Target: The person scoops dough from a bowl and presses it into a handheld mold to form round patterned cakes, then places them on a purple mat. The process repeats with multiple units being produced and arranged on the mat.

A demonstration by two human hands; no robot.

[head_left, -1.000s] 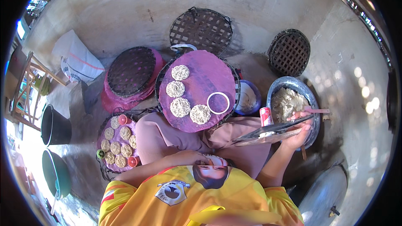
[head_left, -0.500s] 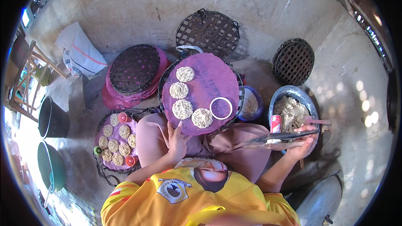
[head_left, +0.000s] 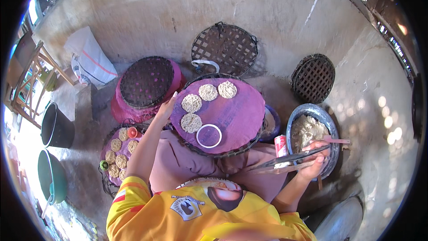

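Observation:
Over my lap lies a round woven tray (head_left: pixel 217 152) covered with purple cloth (head_left: pixel 236 116). Several pale, lacy noodle-like discs (head_left: pixel 191 103) curve along its left and far sides. A white ring (head_left: pixel 209 135) rests near its front edge. My left hand (head_left: pixel 167 106) grips the tray's left rim, its fingers partly hidden. In my right hand (head_left: pixel 315 156) are the handles of a wooden lever press (head_left: pixel 290 159), held to the right of the tray. A red and white can (head_left: pixel 280 146) sits in the press, with pale dough showing under it.
A basin of dough (head_left: pixel 332 127) with a pink-handled tool (head_left: pixel 336 140) stands at the right. On the left are a smaller tray of discs (head_left: pixel 117 145), a dark-lidded stack (head_left: pixel 147 81) and buckets (head_left: pixel 57 126). Woven trays (head_left: pixel 313 78) lean on the wall.
The tray has turned clockwise, carrying the discs toward the far side and the ring leftward. My left hand has moved from the near edge to the left rim. My right hand still holds the press.

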